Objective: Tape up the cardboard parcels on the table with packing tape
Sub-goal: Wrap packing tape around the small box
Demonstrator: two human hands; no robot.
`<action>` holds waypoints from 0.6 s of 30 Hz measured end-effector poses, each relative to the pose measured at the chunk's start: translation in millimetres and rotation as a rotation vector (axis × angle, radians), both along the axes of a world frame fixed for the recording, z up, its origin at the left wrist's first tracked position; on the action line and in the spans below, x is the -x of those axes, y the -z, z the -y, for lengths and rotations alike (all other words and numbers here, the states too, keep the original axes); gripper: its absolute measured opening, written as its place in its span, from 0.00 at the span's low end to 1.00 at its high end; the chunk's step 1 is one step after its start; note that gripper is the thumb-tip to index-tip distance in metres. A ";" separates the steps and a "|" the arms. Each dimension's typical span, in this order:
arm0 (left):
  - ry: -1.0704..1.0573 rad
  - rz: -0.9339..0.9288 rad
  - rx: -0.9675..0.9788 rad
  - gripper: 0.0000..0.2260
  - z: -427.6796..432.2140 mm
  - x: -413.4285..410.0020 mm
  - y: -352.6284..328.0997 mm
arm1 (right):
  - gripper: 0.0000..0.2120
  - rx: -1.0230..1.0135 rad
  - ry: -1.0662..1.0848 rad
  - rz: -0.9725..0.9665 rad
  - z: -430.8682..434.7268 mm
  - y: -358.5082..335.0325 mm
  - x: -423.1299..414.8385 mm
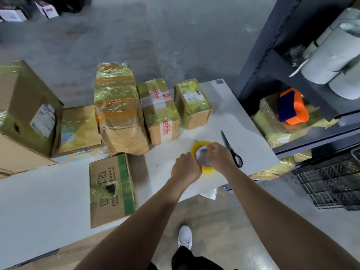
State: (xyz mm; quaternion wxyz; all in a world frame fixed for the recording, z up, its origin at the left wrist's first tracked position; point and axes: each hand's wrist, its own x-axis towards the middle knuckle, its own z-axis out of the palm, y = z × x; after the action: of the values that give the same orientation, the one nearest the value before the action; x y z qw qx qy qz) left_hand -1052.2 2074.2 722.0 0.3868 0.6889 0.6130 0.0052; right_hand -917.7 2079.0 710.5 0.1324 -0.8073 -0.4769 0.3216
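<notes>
A yellowish roll of packing tape stands on edge over the white table, held between both hands. My left hand grips its near rim. My right hand pinches the roll at its top right edge. Black scissors lie just right of my right hand. A cardboard parcel with a green stripe lies to the left of my left arm. Several taped parcels stand in a row behind: a tall wrapped one, one with red print and a small one.
Large cardboard boxes crowd the table's left end. A dark metal shelf rises on the right with white rolls, a wrapped parcel and an orange-blue object. Wire baskets sit on the floor at right.
</notes>
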 end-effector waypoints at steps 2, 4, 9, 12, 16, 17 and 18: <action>-0.003 -0.031 0.010 0.16 -0.2 -9.7 3.9 | 0.14 -0.019 -0.009 0.051 -1.4 6.8 -11.1; -0.017 -0.043 0.027 0.15 0.1 -16.4 8.8 | 0.13 -0.031 -0.009 0.109 -4.0 12.1 -18.5; -0.100 -0.001 0.050 0.16 -2.8 -21.9 12.2 | 0.18 0.033 -0.012 0.203 -10.4 24.9 -26.8; -0.186 0.069 0.124 0.17 -8.0 -19.5 10.3 | 0.19 0.106 -0.012 0.224 -16.9 35.4 -27.9; -0.271 0.113 0.194 0.20 -12.6 -12.3 15.7 | 0.12 0.101 -0.040 0.238 -22.2 38.8 -30.4; -0.287 0.117 0.201 0.20 -13.0 -9.7 16.3 | 0.11 0.074 -0.045 0.214 -22.0 37.3 -30.4; -0.308 0.124 0.207 0.21 -13.1 -7.1 16.0 | 0.11 0.043 -0.055 0.190 -21.2 35.4 -29.7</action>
State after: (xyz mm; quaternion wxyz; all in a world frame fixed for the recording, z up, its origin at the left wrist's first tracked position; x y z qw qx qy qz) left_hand -1045.1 2087.3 706.0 0.4873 0.5417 0.6835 0.0439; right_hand -887.9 2100.1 675.1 0.0602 -0.8233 -0.5024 0.2574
